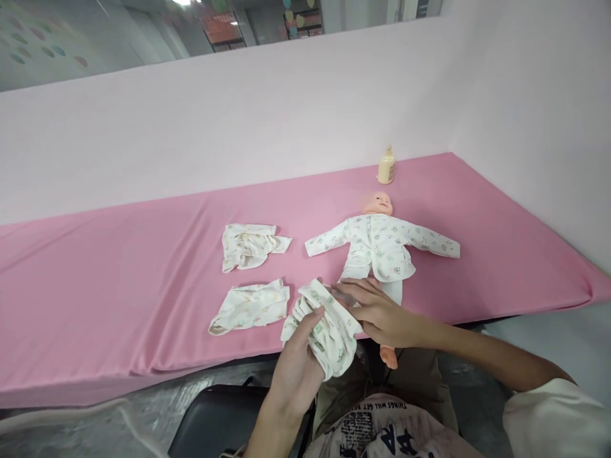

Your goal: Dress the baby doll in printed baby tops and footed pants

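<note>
Gathered folds of white, green-printed baby pants (329, 337) lie in my left hand (298, 366), its thumb pressed on top and its fingers underneath. My right hand (377, 312) reaches over from the right with fingers stretched out along the upper edge of the pants; its fingertips are slightly blurred. Just beyond is a baby doll (380, 203) on its back, arms out in a white printed jacket (382, 245) with an overlapping front. White cloth (394, 291) covers its upper legs, partly behind my right hand. One doll foot (389, 357) hangs over the table edge.
Two folded white printed baby garments lie to the left, one farther back (251, 247) and one nearer (252, 308). A pale yellow pump bottle (386, 168) stands behind the doll. Pink cloth (119, 286) covers the table, against a pale wall. A black chair (214, 420) is below.
</note>
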Demonstrator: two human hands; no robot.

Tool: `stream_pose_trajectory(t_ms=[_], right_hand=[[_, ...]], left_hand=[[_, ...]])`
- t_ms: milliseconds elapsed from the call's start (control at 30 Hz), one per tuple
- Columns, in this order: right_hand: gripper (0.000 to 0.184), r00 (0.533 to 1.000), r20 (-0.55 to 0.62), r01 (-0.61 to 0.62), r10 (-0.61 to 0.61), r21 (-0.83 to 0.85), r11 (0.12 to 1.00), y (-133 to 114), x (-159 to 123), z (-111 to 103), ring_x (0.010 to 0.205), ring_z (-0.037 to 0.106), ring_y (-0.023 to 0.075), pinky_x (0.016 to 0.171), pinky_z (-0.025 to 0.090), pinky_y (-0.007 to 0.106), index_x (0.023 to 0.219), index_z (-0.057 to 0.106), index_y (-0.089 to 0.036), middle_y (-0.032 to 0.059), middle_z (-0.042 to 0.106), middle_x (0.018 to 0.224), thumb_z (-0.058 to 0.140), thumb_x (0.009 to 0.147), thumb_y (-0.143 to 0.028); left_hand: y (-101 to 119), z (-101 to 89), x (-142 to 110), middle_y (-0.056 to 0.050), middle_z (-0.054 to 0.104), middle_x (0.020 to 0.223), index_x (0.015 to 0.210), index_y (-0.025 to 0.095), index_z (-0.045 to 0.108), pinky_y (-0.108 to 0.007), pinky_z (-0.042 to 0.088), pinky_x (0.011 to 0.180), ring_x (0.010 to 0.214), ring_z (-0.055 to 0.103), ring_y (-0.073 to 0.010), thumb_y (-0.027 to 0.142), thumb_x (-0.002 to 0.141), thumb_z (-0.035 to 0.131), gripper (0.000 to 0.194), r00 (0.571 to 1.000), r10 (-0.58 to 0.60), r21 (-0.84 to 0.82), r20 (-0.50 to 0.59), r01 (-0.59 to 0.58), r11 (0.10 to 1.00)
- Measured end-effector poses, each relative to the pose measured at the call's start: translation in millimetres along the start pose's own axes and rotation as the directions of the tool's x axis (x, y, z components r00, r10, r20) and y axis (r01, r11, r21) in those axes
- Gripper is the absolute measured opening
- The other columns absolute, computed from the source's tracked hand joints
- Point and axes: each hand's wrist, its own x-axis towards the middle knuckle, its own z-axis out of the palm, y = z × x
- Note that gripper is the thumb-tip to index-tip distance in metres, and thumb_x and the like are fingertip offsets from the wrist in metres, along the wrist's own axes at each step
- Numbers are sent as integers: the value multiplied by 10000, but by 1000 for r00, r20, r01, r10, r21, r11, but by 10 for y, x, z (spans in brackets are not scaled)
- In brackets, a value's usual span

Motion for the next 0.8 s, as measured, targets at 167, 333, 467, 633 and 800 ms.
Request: stream_pose_trajectory(t_ms=[167, 333, 467, 633, 800], right_hand=[[375, 970, 204, -211, 131, 438, 874, -122, 69, -151, 1479, 160, 198, 1199, 187, 449, 1128, 679, -251, -4, 271, 1585, 334, 1018, -347], [451, 924, 294, -376, 244, 584, 719, -305, 169, -72, 1496, -16, 271, 1188, -54, 517, 1257, 618, -263, 7, 136, 1624, 536, 903, -530], [403, 894, 332, -446, 300, 608, 656, -392, 230, -23, 1489, -51, 305, 1168, -123, 507, 1138, 678, -239, -4, 112, 1627, 651, 809, -469], [240, 878, 300, -472, 372, 665, 579, -464, 244, -24, 1472, 118, 284, 1181, -89, 480, 964, 686, -236, -12, 340, 1538, 608, 739, -211], [212, 823, 214, -485, 526, 747, 455, -577, 146, 20, 1264, 418, 253, 1071, 339, 402, 923, 623, -223, 48, 493, 1280, 524, 746, -163]], left_hand=[[-99, -43, 82, -55, 729, 1018, 1173, 189, 650, -315, 554, 879, 912, 702, -199, 235, 830, 671, 347, 1000, 17, 53, -25, -16, 998], [-219, -107, 114, -75, 684, 1195, 1284, 188, 602, -306, 504, 979, 1111, 645, -229, 298, 801, 705, 505, 999, 49, 136, -5, -48, 990], [-270, -174, 142, -76, 651, 1266, 1325, 214, 577, -354, 471, 1035, 1185, 604, -256, 330, 795, 704, 557, 998, 67, 186, 17, -69, 980], [-314, -203, 175, -53, 623, 1313, 1316, 239, 580, -376, 447, 1071, 1240, 566, -257, 345, 809, 693, 531, 991, 68, 153, 113, -85, 985], [-358, -210, 160, -78, 670, 1234, 1259, 190, 624, -389, 443, 1082, 1218, 583, -270, 373, 767, 738, 537, 996, 80, 132, 47, -85, 988]])
